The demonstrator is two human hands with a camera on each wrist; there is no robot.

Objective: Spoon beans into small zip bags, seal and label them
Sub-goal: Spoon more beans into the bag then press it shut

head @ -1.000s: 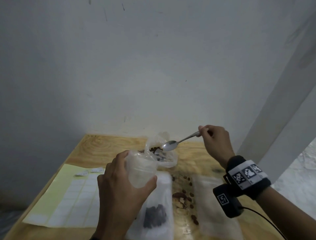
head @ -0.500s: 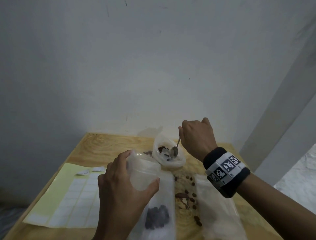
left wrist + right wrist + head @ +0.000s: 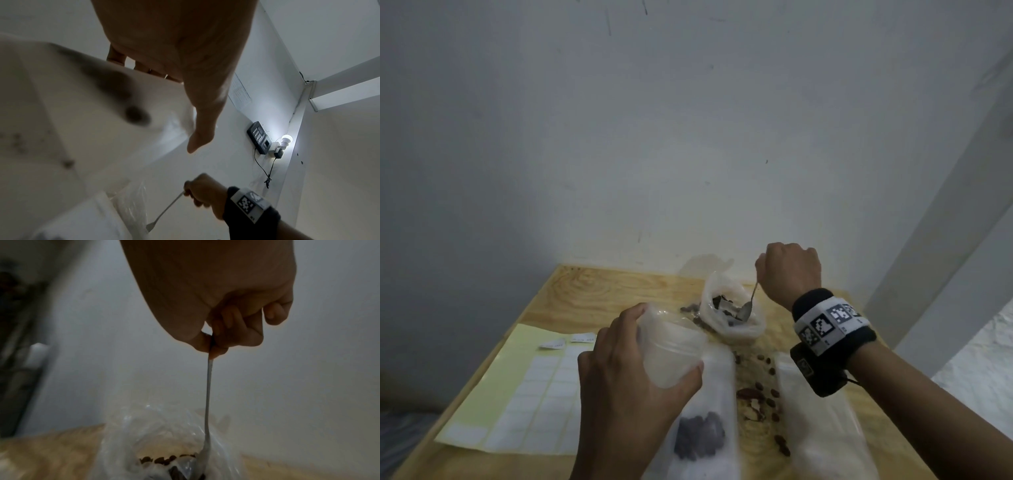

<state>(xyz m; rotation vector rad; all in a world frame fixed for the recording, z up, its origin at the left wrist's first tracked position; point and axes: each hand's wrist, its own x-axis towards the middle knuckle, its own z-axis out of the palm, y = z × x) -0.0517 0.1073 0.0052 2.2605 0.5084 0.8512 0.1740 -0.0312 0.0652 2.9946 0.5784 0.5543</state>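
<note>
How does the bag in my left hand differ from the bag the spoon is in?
The held bag is lifted off the table by the left hand; the bean bag sits on it. The held bag looks empty; the bean bag holds dark beans and the spoon. Both are clear and open.

We cannot see the spoon (image 3: 208, 402) bowl; it sinks among beans (image 3: 162, 460) at the right wrist picture's bottom edge. The zip bag (image 3: 671, 353) hides our left hand's (image 3: 619, 373) fingertips. Label (image 3: 551, 344) writing is too small to read.

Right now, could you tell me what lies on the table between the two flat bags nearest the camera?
Head view: loose spilled beans lie on bare wood between the bean-filled bag and the emptier bag.
</note>
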